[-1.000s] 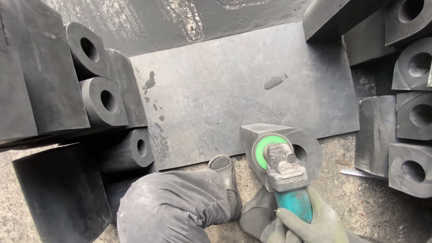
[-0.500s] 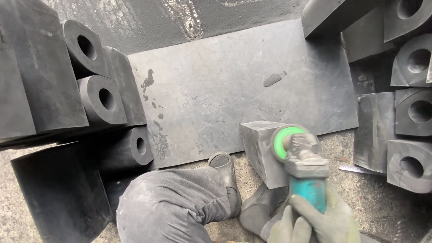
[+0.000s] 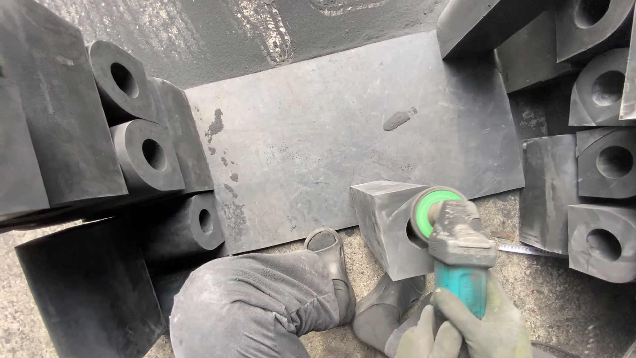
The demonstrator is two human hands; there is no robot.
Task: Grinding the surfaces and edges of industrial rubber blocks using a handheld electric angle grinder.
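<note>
While the dark rubber block (image 3: 391, 225) stands on the gritty floor at the near edge of the big black mat (image 3: 344, 139), its right face is met by the green disc (image 3: 432, 207) of my angle grinder (image 3: 458, 255), which sits tight against that side. My right hand (image 3: 487, 325), in a pale green glove, wraps closed around the grinder's teal body from below, just beneath the block and a little to its right. My left hand (image 3: 417, 335), gloved too, sits just beside it at the bottom edge; it seems to grip the tool's lower end, though the frame cuts it off and I cannot tell for sure. My dark boots (image 3: 331, 255) press close on the block's left and lower sides, and my grey trouser knee (image 3: 252, 305) fills the floor left of them. Beyond the block the mat lies flat and mostly bare, the widest free room in view, with only a few smudges of dust. To the right, a tape measure (image 3: 523, 248) lies on the floor near the grinder head, and past it a stack of finished blocks with round holes (image 3: 606, 192) walls off that side. On the left, more holed blocks (image 3: 142, 149) and tall slabs (image 3: 46, 119) hem in the mat's other edge.
</note>
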